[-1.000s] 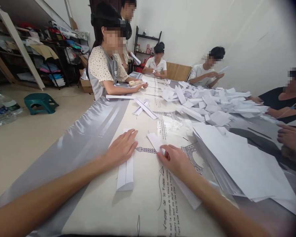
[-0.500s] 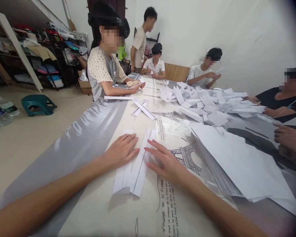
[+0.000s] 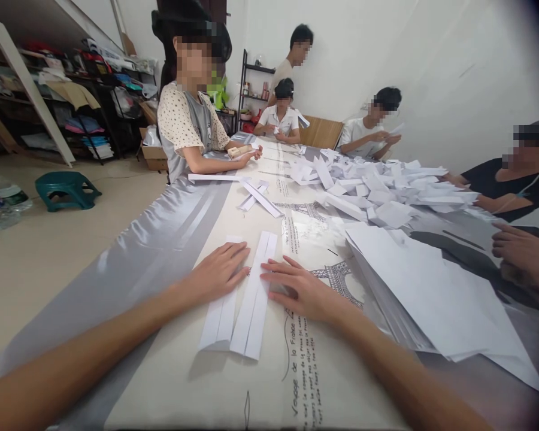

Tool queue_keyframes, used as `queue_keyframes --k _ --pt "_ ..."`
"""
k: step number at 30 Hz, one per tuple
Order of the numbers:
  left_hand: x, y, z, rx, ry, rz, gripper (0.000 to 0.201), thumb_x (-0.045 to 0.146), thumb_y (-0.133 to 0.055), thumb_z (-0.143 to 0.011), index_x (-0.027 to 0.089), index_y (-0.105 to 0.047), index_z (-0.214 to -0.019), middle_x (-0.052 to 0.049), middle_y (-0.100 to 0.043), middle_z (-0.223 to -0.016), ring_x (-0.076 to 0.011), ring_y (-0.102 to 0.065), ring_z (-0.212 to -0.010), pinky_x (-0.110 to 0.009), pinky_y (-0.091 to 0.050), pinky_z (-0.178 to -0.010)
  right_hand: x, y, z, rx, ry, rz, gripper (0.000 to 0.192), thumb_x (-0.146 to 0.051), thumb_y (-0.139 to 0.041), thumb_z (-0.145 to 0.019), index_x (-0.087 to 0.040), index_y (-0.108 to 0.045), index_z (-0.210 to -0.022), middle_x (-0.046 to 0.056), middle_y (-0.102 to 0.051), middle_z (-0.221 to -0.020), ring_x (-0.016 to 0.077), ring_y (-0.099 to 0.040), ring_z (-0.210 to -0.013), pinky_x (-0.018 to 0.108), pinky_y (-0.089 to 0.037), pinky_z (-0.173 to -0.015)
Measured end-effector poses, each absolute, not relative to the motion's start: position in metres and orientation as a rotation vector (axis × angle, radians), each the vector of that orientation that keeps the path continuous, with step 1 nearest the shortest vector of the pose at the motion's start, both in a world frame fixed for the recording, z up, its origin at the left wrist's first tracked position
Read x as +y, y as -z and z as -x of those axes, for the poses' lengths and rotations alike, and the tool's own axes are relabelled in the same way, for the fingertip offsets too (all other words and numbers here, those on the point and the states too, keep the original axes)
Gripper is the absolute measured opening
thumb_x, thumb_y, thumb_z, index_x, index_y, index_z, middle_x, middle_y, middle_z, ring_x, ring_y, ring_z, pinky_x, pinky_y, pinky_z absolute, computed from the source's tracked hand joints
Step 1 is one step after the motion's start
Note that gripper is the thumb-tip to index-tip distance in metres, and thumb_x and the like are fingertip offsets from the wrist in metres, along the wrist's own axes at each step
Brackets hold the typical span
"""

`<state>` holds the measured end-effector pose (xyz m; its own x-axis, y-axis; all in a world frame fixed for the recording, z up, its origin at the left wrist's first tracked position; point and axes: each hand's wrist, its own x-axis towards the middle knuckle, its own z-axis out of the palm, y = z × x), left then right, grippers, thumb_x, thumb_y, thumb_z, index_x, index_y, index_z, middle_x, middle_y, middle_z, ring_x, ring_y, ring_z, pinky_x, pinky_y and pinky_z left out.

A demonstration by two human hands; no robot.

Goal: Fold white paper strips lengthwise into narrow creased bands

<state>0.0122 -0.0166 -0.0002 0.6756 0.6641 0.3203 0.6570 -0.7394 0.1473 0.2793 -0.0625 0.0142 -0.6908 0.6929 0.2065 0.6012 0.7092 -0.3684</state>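
Two long folded strips of white paper lie side by side on the printed tablecloth [image 3: 161, 383] in front of me. My left hand [image 3: 222, 268] rests flat over the upper part of the left paper strip [image 3: 218, 323], its fingers stretched out. On the right paper strip [image 3: 254, 305], a lengthwise crease shows. My right hand [image 3: 296, 286] touches that strip's right edge with fingertips spread. Neither hand grips anything. Farther up the table, more folded strips [image 3: 257, 196] lie crossed.
To the right lies a stack of white sheets [image 3: 431, 287], with a large heap of folded papers [image 3: 377, 185] beyond. Several people sit or stand around the table; one co-worker's hand [image 3: 521, 254] is at the right edge. A green stool [image 3: 67, 190] stands on the floor at left.
The two strips have come slightly apart, and the right one now lies straighter, with more of its face showing. My right-hand fingers have shifted to its edge. A standing person moved right.
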Motion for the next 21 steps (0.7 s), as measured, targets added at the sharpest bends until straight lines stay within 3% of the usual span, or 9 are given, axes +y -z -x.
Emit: queue_keyframes --k 11,21 --pt "-0.014 -0.001 -0.016 1.158 -0.553 -2.862 0.048 0.041 -0.031 -0.109 0.015 -0.049 -0.146 -0.013 -0.046 -0.157 -0.0276 -0.047 -0.14 -0.046 -0.037 -0.117 -0.067 -0.015 -0.266 -2.497 -0.55 0.91 0.034 -0.033 -0.061 -0.1 -0.023 -0.065 -0.132 0.007 -0.059 -0.148 0.0235 -0.049 -0.143 0.052 -0.034 -0.124" --pt "-0.014 0.004 -0.017 1.133 -0.622 -2.94 0.045 0.033 -0.035 -0.107 0.007 -0.055 -0.137 -0.018 -0.06 -0.141 -0.0296 -0.053 -0.131 -0.046 -0.043 -0.112 -0.071 -0.016 -0.257 -2.482 -0.628 0.898 0.036 -0.033 -0.063 -0.099 -0.022 -0.064 -0.134 0.008 -0.056 -0.15 0.0229 -0.046 -0.144 0.051 -0.034 -0.125"
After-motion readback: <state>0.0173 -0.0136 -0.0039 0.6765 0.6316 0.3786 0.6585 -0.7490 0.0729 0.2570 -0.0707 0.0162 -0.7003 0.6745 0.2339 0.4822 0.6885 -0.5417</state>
